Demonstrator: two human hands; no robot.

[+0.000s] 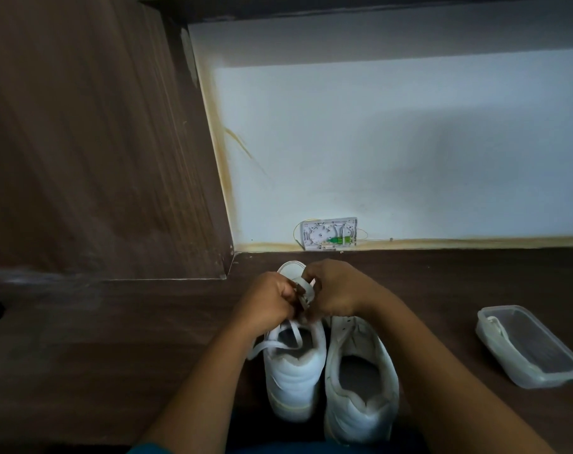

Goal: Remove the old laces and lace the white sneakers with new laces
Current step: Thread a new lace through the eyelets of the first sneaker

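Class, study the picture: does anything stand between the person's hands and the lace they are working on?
Nothing visible does. The left hand and right hand are curled on the lace at the front of the sneaker; loose ends trail over its opening. The second sneaker stands alongside, the plastic container apart to the right.

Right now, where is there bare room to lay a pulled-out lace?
Free: the dark surface left of the left sneaker, below the wooden panel; also the strip between right sneaker and plastic container. Crowded: that sneaker's front, where left hand and right hand grip the lace.
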